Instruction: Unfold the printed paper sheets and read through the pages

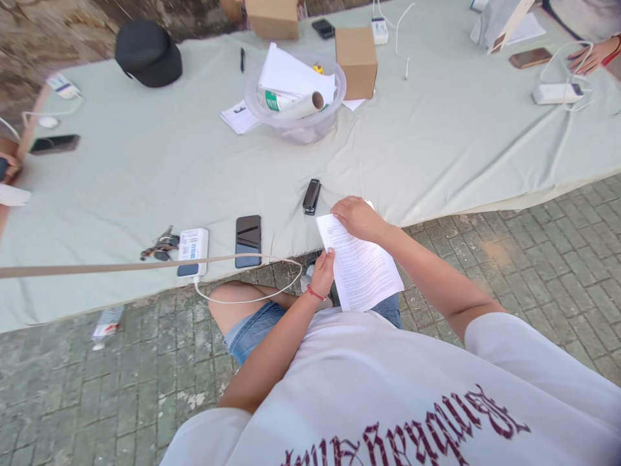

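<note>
Printed paper sheets (363, 265), or one sheet, hang at the table edge above my lap, tilted toward me. My left hand (322, 274) pinches their left edge, thumb on top. Across the upper end lies my right hand (359, 217), its fingers bent over the top edge; the fingertips are partly hidden. Just beyond the paper, a black stapler (311, 197) rests on the cloth. Left of it is a dark phone (248, 241), then a white power bank (193, 252) with a cable that loops in front of my left forearm.
A clear plastic basin (295, 133) holds papers and a roll. Near it are a cardboard box (356, 63), folded papers (239, 117) and a black cap (148, 53). Keys (162, 246) lie by the power bank. Another person's hand (592, 57) is at far right. A bottle (107, 325) lies on the paving.
</note>
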Motion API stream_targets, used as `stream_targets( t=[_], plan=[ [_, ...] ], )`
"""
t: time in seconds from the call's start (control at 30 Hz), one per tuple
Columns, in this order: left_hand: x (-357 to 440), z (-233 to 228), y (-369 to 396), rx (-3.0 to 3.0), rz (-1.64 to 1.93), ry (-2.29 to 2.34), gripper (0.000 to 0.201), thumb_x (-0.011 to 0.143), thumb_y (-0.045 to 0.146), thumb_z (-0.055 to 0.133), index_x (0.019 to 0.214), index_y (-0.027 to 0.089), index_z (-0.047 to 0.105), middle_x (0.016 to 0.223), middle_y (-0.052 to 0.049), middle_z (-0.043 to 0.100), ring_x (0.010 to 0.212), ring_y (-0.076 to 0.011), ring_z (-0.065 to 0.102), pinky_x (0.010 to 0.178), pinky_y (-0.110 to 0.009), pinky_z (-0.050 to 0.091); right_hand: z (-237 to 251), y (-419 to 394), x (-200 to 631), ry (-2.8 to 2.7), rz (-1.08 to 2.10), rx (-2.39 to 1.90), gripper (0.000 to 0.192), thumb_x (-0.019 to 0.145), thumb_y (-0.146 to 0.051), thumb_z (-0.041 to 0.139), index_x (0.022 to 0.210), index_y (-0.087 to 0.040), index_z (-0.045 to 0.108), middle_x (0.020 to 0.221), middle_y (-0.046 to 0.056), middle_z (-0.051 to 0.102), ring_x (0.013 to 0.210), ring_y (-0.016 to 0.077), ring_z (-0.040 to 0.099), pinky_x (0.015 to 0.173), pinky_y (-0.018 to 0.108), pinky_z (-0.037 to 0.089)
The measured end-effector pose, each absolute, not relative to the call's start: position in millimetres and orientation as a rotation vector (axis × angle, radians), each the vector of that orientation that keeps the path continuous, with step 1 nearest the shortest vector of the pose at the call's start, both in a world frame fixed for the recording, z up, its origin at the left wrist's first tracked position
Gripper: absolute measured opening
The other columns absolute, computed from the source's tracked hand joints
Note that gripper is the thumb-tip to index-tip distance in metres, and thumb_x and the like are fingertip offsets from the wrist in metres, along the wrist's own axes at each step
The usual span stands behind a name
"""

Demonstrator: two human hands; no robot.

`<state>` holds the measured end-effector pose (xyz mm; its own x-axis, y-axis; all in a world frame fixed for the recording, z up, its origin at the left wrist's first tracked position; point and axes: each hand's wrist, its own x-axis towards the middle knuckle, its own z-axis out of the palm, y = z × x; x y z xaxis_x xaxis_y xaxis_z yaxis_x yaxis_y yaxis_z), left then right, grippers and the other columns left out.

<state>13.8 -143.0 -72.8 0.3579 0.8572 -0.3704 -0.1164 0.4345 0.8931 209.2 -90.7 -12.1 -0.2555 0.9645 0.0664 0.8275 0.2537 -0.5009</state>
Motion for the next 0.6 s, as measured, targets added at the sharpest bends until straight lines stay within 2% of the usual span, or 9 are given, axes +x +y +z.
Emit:
stream_targets(
  t=[0.1,0.3,0.6],
  plan=[
    [13,-69,-143,0.933,0.765,0.949,0.053,0.085,0.069,0.074,0.105,0.02,0.08,0.123,-0.013,0.078,0.134,-0.0395,0.061,0.12,-0.051,0.042,-8,-86,215,-2.136,0.61,-1.589,0.034,0.105,-0.022,0.039,0.105,-0.016,0.072,0.106,0.012,0.075,0.104,0.0275,0.063,0.097,0.04,0.045],
    [13,-69,-144,1.026,0.748,0.916,0.052,0.089,0.066,0.071,0.108,0.019,0.079,0.126,-0.014,0.076,0.131,-0.0373,0.062,0.119,-0.047,0.04,2,-81,225,-2.146,0.722,-1.514,0.032,0.105,-0.029,0.043,0.097,-0.018,0.072,0.097,0.008,0.074,0.098,0.0245,0.063,0.088,0.035,0.044],
    [17,-74,-141,1.079,0.925,1.18,0.036,0.093,0.058,0.07,0.107,0.025,0.067,0.105,-0.007,0.072,0.11,-0.0278,0.065,0.106,-0.039,0.045,0,-84,213,-2.181,0.601,-1.652,0.032,0.106,-0.027,0.043,0.097,-0.017,0.071,0.095,0.01,0.076,0.093,0.0262,0.063,0.085,0.037,0.042]
  ],
)
